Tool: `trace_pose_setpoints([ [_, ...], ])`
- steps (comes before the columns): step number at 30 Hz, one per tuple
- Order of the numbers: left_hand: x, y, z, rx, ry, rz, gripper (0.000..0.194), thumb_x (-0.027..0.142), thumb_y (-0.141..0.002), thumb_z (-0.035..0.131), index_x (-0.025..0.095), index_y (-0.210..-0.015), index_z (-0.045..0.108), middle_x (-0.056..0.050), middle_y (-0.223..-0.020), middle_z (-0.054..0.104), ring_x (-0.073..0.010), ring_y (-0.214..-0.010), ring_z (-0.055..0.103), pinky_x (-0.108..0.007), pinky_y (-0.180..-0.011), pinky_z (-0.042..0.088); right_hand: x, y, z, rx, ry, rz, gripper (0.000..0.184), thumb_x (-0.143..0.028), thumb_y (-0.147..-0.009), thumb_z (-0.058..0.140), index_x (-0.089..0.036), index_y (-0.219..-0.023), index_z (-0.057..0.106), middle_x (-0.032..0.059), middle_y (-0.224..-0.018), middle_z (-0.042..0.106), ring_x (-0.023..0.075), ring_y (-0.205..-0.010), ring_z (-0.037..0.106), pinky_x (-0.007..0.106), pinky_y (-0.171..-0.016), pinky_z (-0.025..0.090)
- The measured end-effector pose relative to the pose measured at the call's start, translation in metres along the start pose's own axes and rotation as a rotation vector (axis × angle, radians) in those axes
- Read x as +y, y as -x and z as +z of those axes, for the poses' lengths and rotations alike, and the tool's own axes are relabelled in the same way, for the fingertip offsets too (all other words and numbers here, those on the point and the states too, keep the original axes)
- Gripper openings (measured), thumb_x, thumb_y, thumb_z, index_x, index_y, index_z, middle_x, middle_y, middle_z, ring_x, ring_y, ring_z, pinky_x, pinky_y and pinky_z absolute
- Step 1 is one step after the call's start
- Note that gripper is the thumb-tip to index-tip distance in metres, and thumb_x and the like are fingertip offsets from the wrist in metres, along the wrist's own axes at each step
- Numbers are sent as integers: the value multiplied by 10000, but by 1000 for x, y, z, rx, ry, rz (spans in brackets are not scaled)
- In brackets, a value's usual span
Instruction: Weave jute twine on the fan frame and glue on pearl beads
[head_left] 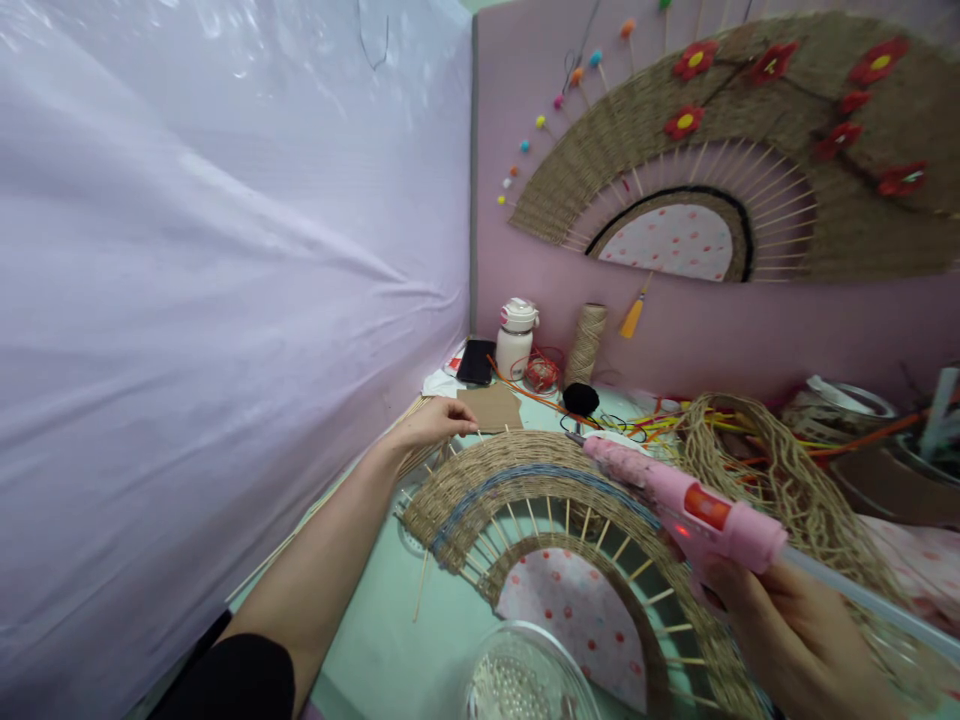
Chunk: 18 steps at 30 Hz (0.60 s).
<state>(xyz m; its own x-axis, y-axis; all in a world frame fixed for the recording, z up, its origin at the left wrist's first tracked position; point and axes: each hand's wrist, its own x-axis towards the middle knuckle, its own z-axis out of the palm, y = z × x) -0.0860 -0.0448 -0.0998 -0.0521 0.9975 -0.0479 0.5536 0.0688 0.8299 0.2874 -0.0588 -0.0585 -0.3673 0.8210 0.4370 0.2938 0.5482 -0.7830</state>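
My right hand (787,630) is closed round a pink hot glue gun (690,505), its nozzle pointing left over the top edge of a half-round jute-woven fan piece (487,485) lying on the green table (442,630). My left hand (435,420) reaches to the far left rim of that fan piece, fingers curled down at the wooden sticks there; whether it grips anything is unclear. The fan piece has a blue band, wooden spokes and a dotted fabric centre (577,610).
A finished fan with red flowers (750,140) hangs on the pink wall. Behind the work lie a white bottle (516,335), a twine spool (586,342), a phone (477,360), cardboard (491,407) and loose jute cord (780,470). A clear bowl of beads (525,680) sits near me. White sheeting fills the left.
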Motion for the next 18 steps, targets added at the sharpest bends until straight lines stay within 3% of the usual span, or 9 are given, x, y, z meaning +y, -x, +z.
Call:
trace_pose_setpoints([
  [3, 0, 0, -1, 2, 15, 11, 297, 425, -662, 665, 147, -763, 682, -11, -691, 638, -131, -659, 541, -252, -645, 400, 7, 2, -3, -81, 10, -19, 377, -536, -763, 579, -236, -556, 671, 21, -399, 577, 181, -339, 511, 252, -281, 410],
  [10, 5, 3, -1, 16, 75, -15, 258, 390, -651, 677, 148, -740, 665, -5, -671, 627, -127, -642, 535, -260, -642, 399, 2, 0, -1, -84, -5, -28, 381, -525, -791, 551, -217, -629, 704, 34, -445, 611, 174, -365, 536, 241, -317, 446],
  [15, 9, 7, -4, 126, 206, -63, 246, 376, -650, 675, 147, -729, 632, 17, -620, 577, -107, -597, 500, -252, -610, 384, 3, 1, 2, -31, -80, -47, 354, -494, -790, 567, -201, -640, 698, 7, -421, 567, 148, -352, 518, 226, -337, 466],
  [18, 14, 10, -3, 206, 236, -56, 260, 387, -653, 677, 144, -728, 626, 19, -622, 560, -103, -596, 478, -250, -604, 375, 7, 6, 0, -44, -198, 44, 319, -476, -789, 587, -195, -698, 708, 13, -481, 594, 150, -402, 544, 224, -361, 473],
])
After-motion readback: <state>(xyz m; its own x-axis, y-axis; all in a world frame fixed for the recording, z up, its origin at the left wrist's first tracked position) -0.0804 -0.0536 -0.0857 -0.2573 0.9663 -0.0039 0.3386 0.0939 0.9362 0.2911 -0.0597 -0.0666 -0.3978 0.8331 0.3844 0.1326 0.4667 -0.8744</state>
